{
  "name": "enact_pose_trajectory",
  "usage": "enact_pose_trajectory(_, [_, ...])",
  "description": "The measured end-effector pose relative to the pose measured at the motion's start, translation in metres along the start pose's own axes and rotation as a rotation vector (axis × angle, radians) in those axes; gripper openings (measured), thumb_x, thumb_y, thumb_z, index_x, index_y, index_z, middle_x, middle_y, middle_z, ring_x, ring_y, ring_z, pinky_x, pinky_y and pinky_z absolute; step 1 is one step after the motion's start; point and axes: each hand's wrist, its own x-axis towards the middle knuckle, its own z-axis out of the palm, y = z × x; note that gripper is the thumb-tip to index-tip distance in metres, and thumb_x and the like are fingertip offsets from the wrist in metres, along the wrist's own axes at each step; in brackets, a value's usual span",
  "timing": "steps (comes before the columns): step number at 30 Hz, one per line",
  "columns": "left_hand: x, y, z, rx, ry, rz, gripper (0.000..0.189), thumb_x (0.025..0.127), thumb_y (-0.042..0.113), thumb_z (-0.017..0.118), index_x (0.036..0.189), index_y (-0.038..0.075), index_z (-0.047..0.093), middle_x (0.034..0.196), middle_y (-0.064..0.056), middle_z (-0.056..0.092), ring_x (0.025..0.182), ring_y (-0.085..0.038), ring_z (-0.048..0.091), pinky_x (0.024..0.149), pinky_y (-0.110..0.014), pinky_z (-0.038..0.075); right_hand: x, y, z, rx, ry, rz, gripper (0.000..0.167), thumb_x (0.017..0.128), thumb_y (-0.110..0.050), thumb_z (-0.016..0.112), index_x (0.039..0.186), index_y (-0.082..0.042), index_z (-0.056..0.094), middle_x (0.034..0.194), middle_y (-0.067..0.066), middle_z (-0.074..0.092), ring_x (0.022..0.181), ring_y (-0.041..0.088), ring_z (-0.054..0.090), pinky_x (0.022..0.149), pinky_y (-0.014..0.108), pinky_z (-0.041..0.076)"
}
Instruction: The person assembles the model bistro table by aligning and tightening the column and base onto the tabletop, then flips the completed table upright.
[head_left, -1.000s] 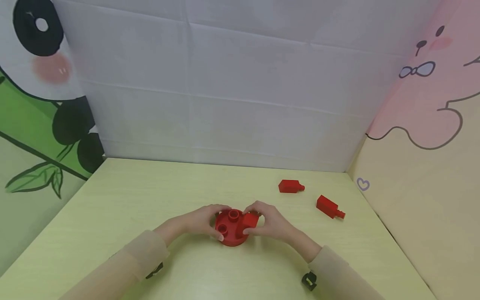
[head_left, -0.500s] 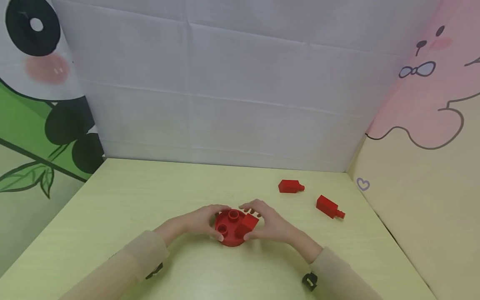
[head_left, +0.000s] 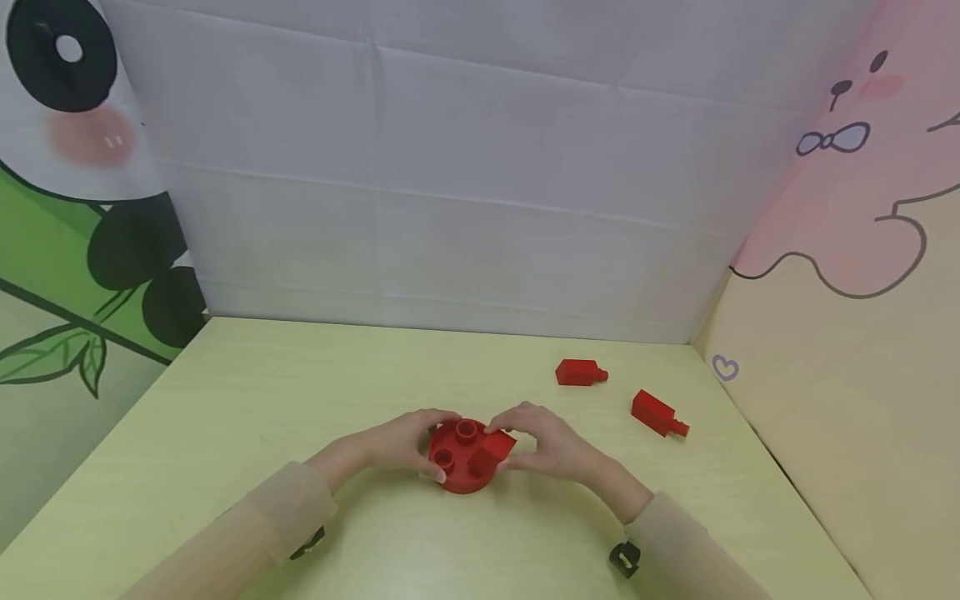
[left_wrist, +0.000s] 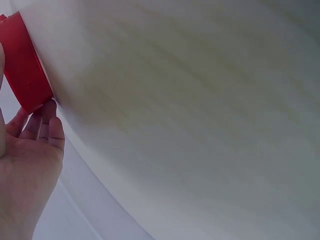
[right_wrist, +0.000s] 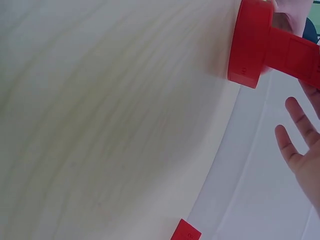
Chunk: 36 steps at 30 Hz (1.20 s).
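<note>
A round red base (head_left: 459, 481) with raised ring sockets lies on the table in the head view. My left hand (head_left: 403, 442) grips its left side, thumb at the near edge and fingers at the far edge. From the base's right part a red rectangular block (head_left: 497, 447) stands up; its lower end is hidden. My right hand (head_left: 553, 445) holds this block between thumb and fingers. In the right wrist view the block (right_wrist: 295, 52) juts from the base (right_wrist: 249, 45), and some fingers of the right hand (right_wrist: 306, 150) are spread beside it.
Two more red blocks, each with a narrow round end, lie at the right: one farther back (head_left: 577, 372), one nearer the right wall (head_left: 656, 413). A white sheet (head_left: 450, 208) closes off the table's (head_left: 300, 375) far edge. Painted walls stand left and right.
Half a second ago the right fingers lifted off the block; now they are back against it. The block has turned compared with a second ago. The left hand and base stay in place.
</note>
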Motion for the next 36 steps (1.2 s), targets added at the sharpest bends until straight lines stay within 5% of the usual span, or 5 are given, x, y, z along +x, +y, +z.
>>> enact_pose_trajectory(6, [0.001,0.000,-0.001,0.010,-0.007,-0.007,0.083,0.071,0.038,0.081,0.140,0.014,0.042,0.124,0.007,0.053,0.105,-0.012,0.049,0.084,-0.030,0.049,0.001,-0.001,0.000,-0.044,-0.008,0.007,0.047,0.076,-0.028,0.079,0.118,-0.018,0.063,0.117,-0.011,0.063,0.107,0.007,0.053,0.089,0.031,0.048])
enact_pose_trajectory(15, [-0.004,0.005,-0.004,0.002,-0.013,-0.014,0.083,0.072,0.036,0.081,0.141,0.014,0.041,0.122,0.008,0.053,0.104,-0.012,0.049,0.085,-0.032,0.048,-0.001,-0.003,-0.004,0.147,-0.040,0.062,0.052,0.077,-0.023,0.079,0.124,-0.019,0.058,0.119,-0.007,0.059,0.109,0.013,0.052,0.092,0.041,0.047])
enact_pose_trajectory(19, [-0.007,0.011,-0.005,-0.015,0.005,-0.025,0.085,0.072,0.036,0.081,0.143,0.013,0.038,0.131,0.002,0.050,0.116,-0.019,0.047,0.091,-0.039,0.046,-0.008,0.001,-0.015,0.178,-0.038,0.106,0.058,0.078,-0.028,0.077,0.129,-0.018,0.053,0.125,-0.004,0.057,0.114,0.014,0.052,0.093,0.042,0.046])
enact_pose_trajectory(27, [-0.015,0.043,-0.001,-0.060,0.173,-0.059,0.088,0.071,0.039,0.081,0.144,0.016,0.038,0.143,-0.004,0.041,0.132,-0.028,0.036,0.101,-0.051,0.039,-0.038,0.025,-0.046,0.088,0.103,0.219,0.057,0.080,-0.029,0.076,0.130,-0.019,0.052,0.124,-0.008,0.056,0.111,0.013,0.054,0.091,0.047,0.048])
enact_pose_trajectory(36, [-0.015,0.084,0.026,-0.234,0.395,-0.103,0.078,0.072,0.036,0.081,0.136,0.012,0.044,0.129,-0.008,0.053,0.117,-0.029,0.050,0.090,-0.048,0.048,-0.071,0.058,-0.079,-0.058,0.231,0.367,0.057,0.080,-0.028,0.075,0.129,-0.011,0.053,0.124,0.006,0.058,0.111,0.028,0.053,0.090,0.049,0.047])
